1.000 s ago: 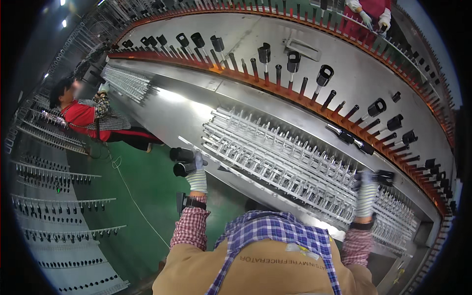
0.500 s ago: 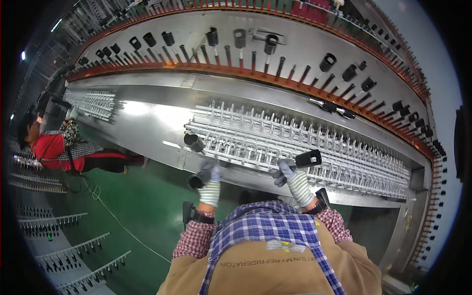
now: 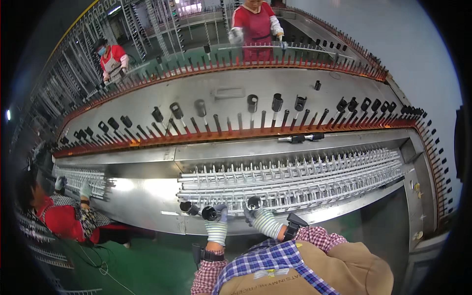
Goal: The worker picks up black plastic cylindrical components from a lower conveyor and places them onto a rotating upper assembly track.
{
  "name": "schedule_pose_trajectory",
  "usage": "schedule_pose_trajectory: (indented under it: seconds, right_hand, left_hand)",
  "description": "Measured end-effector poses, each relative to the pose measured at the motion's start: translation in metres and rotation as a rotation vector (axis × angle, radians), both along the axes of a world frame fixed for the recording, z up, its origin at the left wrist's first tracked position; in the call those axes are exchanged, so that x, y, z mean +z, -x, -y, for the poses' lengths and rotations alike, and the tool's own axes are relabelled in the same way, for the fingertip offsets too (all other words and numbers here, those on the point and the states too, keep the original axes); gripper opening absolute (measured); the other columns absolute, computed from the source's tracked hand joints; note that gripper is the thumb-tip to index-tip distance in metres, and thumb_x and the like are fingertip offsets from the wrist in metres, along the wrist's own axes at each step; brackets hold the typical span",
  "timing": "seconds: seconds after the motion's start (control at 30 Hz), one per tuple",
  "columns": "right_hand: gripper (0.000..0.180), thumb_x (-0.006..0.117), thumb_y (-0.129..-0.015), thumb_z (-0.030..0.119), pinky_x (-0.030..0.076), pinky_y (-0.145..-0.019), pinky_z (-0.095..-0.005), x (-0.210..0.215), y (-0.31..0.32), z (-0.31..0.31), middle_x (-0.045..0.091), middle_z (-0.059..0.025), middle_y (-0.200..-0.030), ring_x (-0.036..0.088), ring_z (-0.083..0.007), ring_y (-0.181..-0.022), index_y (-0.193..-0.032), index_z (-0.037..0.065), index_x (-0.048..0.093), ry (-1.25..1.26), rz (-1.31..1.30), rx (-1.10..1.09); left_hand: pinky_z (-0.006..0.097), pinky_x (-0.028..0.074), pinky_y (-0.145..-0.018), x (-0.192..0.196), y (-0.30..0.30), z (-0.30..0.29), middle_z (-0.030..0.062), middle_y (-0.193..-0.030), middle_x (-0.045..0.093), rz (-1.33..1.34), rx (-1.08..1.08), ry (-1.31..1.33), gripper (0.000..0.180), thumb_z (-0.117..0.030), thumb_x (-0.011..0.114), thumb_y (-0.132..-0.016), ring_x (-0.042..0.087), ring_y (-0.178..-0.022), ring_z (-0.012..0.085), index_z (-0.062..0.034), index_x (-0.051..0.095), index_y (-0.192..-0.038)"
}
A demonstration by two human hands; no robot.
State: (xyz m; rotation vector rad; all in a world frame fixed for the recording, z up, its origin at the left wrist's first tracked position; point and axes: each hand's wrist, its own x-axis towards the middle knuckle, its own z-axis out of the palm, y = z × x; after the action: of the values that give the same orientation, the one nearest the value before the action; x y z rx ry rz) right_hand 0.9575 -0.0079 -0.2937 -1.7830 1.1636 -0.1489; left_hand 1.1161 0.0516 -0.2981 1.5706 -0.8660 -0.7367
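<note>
Bright overhead light glaring off the steel bench (image 3: 147,191); fisheye bending edges, corners vignetting black, far background blurring.

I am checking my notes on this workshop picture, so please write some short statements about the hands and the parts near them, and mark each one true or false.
1. The gloved left hand holds two dark, short cylindrical tubes. True.
2. The gloved right hand is empty. False: it holds one dark cylindrical tube with a shiny open end.
3. Both hands are at the near edge of the silver metal rack of pegs. True.
4. Every peg on the long orange-edged conveyor rail carries a tube. False: many pegs are bare.
5. Both hands are bare. False: they wear striped knit gloves.
</note>
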Motion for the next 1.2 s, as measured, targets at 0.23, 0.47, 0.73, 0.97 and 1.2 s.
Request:
schedule_pose_trajectory:
  seconds: [0.23, 0.47, 0.73, 0.97, 1.2]
  right_hand:
    - [0.035, 0.041, -0.081, 0.015, 0.045, -0.065, -0.0388, 0.021, 0.03, -0.01, 0.054, -0.0222, -0.09, 0.055, -0.0338, -0.077, -0.113, 0.0, 0.042, 0.529, -0.091, 0.251]
    - [0.054, 0.046, -0.081, 0.024, 0.044, -0.064, -0.0391, -0.057, 0.016, 0.014, 0.056, -0.018, -0.085, 0.056, -0.0256, -0.068, -0.126, 0.005, 0.025, 0.204, 0.274, 0.261]
    - [0.044, 0.044, -0.084, 0.035, 0.043, -0.078, -0.0322, 0.051, 0.185, 0.148, 0.057, -0.0169, -0.099, 0.055, -0.0247, -0.09, -0.109, -0.001, 0.048, 0.037, 0.614, 0.01]
    - [0.043, 0.053, -0.075, 0.03, 0.044, -0.07, -0.0339, 0.005, 0.384, 0.344, 0.06, -0.0161, -0.085, 0.058, -0.0273, -0.08, -0.106, 0.001, 0.05, 0.442, 0.428, -1.042]
    - [0.041, 0.059, -0.072, 0.039, 0.045, -0.067, -0.033, 0.112, 0.357, 0.361, 0.061, -0.0137, -0.079, 0.059, -0.0243, -0.078, -0.092, 0.003, 0.056, 0.106, 0.196, -0.717]
  left_hand:
    - [0.028, 0.045, -0.07, -0.009, 0.006, 0.002, 0.007, -0.083, 0.061, -0.072, 0.024, -0.154, 0.025, -0.02, 0.064, -0.073, 0.056, -0.076, 0.0144, -0.0015, 0.06, -0.089]
    - [0.033, 0.046, -0.066, -0.022, 0.006, 0.006, 0.0142, -0.088, 0.06, 0.321, 0.316, -0.262, 0.049, -0.038, 0.065, -0.07, 0.057, -0.076, 0.0209, 0.0052, 0.058, -0.091]
    - [0.032, 0.042, -0.053, -0.143, -0.061, -0.027, 0.007, -0.074, 0.059, 1.112, 0.155, -0.068, 0.045, -0.018, 0.045, -0.083, 0.056, -0.062, 0.0187, -0.0179, 0.034, -0.127]
    - [0.031, 0.044, -0.066, -0.093, -0.011, 0.02, 0.0036, -0.088, 0.061, 0.345, 0.479, -0.367, 0.024, -0.025, 0.054, -0.077, 0.056, -0.076, 0.0155, -0.0064, 0.058, -0.092]
    - [0.039, 0.04, -0.07, -0.114, -0.025, 0.007, 0.0035, -0.08, 0.06, 2.032, -0.361, -1.199, 0.028, -0.042, 0.057, -0.067, 0.056, -0.079, 0.0193, -0.0187, 0.061, -0.083]
